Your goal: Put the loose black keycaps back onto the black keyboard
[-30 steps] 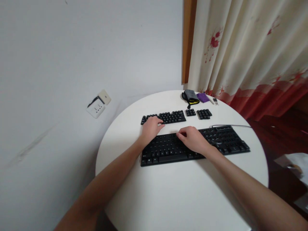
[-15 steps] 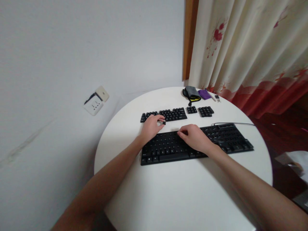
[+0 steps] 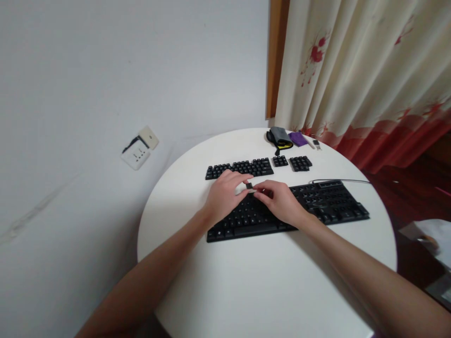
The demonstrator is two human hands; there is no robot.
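My left hand [image 3: 225,196] pinches a small black keycap [image 3: 249,186] between thumb and forefinger, above the upper edge of the black keyboard [image 3: 260,228]. Close against it, the fingers of my right hand [image 3: 280,199] are pressed together around a small pale piece [image 3: 252,191] that touches or nearly touches the keycap; its kind is too small to tell. Both hands hover over the keyboard and hide part of it. Many of its keys look stripped of caps, while the bottom row keeps some. Behind my left hand lies a block of loose keycaps [image 3: 253,168] in rows.
Two smaller groups of keycaps, a middle group [image 3: 280,161] and a right group [image 3: 300,163], sit farther right. At the back lie a grey cloth [image 3: 281,137], a purple cloth [image 3: 298,138] and a small tool [image 3: 317,144]. The keyboard's cable [image 3: 340,180] runs right. A wall borders the left.
My left hand has moved right with the keycap, bringing it up to my right fingertips. My right hand has shifted slightly left, and the hands now meet.
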